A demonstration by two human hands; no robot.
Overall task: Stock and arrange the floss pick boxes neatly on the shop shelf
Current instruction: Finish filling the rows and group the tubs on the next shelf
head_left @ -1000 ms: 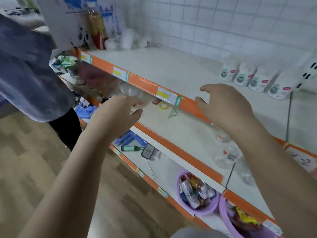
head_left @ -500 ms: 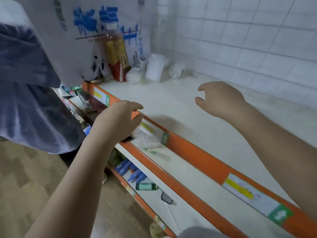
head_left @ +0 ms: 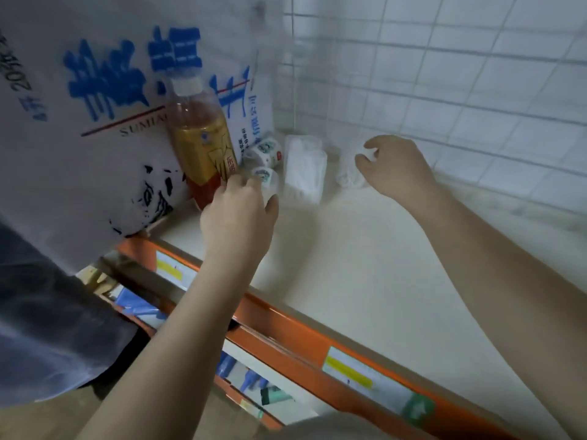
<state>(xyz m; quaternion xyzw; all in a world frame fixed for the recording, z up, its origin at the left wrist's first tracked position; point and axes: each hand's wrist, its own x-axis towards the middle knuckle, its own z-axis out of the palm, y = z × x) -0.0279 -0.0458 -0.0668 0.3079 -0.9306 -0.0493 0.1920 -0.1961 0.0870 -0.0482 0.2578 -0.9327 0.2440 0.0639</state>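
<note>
**Both hands at far-left corner of top shelf**

Heavy blur; pack labels unreadable. Left hand (head_left: 236,214) covers the near part of a white floss pick box (head_left: 266,181), fingers curled onto it. The box lies on its side, round end facing up-left, long axis running near-far. A second box (head_left: 265,151) lies just behind. Right hand (head_left: 392,165) hovers, fingers loosely curled, over a crumpled white wrapper (head_left: 349,176); contact not resolvable. Soft white pack (head_left: 304,168) stands between. Shelf (head_left: 365,265) is matte cream with an orange lip. Amber plastic bottle (head_left: 200,138) stands at left.
</note>
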